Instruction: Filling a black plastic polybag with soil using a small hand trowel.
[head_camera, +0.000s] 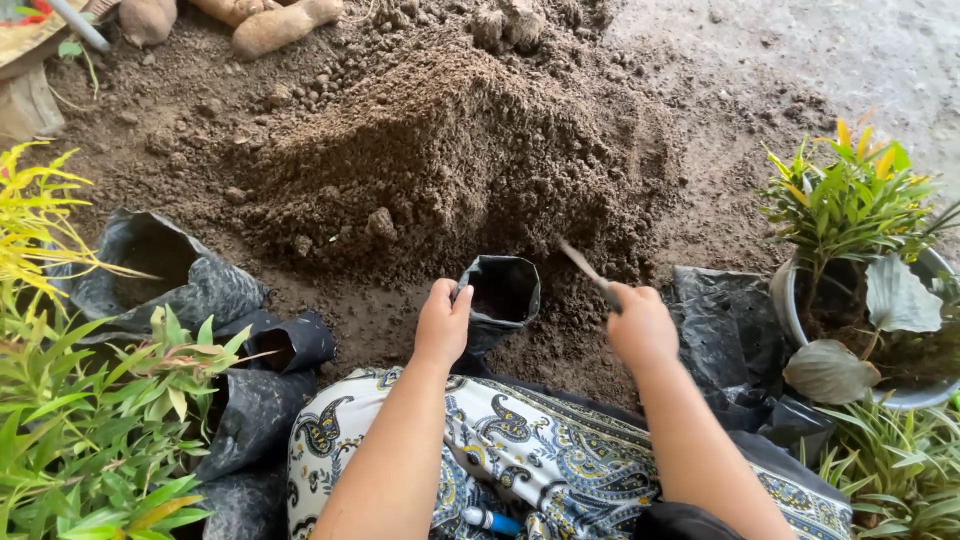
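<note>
Soil heap (440, 150) rises behind the black bag (503, 290) (empty bags (170, 275) lie left).

1. Both arms are bare from the elbow down, no sleeves anywhere in view, no watch, no bracelets, no gloves.
2. The left hand (441, 322) and right hand (640, 325) show no rings as far as I can tell, and the nails are too small to make out.
3. Lap is covered by a paisley garment (540, 440): off-white base with dark navy teardrop swirls and little mustard-yellow accents, pretty busy pattern.
4. The cloth runs across both knees, left to right, with soft folds.
5. Near the bottom edge there's a dark, plain black piece of clothing (680, 522), only partly in view.
</note>
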